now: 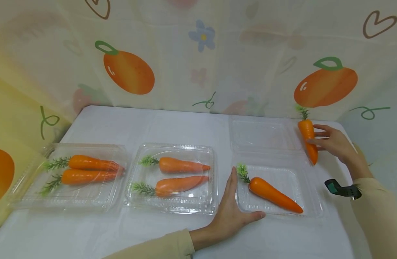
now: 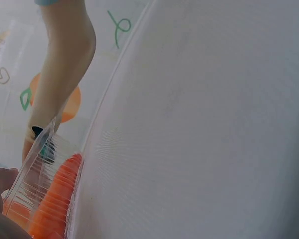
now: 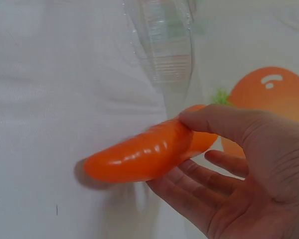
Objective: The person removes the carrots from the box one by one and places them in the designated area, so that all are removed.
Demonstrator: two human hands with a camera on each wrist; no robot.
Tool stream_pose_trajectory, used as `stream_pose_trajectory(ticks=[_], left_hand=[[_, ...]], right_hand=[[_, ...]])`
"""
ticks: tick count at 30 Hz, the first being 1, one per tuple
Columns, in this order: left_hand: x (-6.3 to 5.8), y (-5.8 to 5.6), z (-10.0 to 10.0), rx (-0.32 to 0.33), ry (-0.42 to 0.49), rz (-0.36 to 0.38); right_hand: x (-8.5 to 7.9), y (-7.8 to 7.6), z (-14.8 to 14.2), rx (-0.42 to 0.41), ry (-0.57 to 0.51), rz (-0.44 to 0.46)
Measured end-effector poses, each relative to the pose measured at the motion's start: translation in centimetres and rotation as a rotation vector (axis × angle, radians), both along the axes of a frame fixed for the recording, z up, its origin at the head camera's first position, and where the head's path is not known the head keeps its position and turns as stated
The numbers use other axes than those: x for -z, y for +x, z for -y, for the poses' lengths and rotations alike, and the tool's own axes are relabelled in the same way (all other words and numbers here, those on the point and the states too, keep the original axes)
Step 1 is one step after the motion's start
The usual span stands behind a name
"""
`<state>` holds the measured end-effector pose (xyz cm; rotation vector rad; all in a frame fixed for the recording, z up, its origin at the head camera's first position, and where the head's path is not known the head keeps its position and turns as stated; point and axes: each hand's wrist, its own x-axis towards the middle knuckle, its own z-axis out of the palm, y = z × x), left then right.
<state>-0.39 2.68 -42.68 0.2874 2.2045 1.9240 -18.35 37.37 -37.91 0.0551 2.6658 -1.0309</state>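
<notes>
My right hand [image 1: 337,144] holds an orange carrot [image 1: 306,131] with a green tuft, between thumb and fingers, at the right of the table. In the right wrist view the thumb lies on top of this carrot [image 3: 139,155] and the fingers underneath. An opened clear plastic box [image 1: 310,201] lies below and to the left of that hand, its lid [image 1: 263,135] folded back. Inside the box one carrot [image 1: 276,194] lies slanted, tuft to the upper left. My left hand [image 1: 229,217] touches the box's near left corner, fingers straight along the side, thumb along the front.
To the left stand two closed clear boxes, the middle box [image 1: 172,208] and the left box [image 1: 78,203], each with two carrots. The white table [image 1: 159,126] ends at a patterned cloth [image 1: 172,72] behind. A dark watch [image 1: 342,190] is at the right wrist.
</notes>
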Motion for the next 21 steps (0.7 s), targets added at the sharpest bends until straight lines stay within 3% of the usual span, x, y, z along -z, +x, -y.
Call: stream_pose_trajectory(ticks=[4,13,21], left_hand=[[0.0,0.0,0.0,-0.001,0.003,-0.002],[0.0,0.0,0.0,-0.006,0.001,-0.007],[0.0,0.0,0.0,-0.002,-0.001,-0.01]], right_hand=[[1.0,-0.5,-0.3,-0.015,0.007,-0.026],[5.4,-3.2,-3.0,0.019,0.061,-0.065],[5.2,-3.4,-3.5,0.007,0.077,-0.014]])
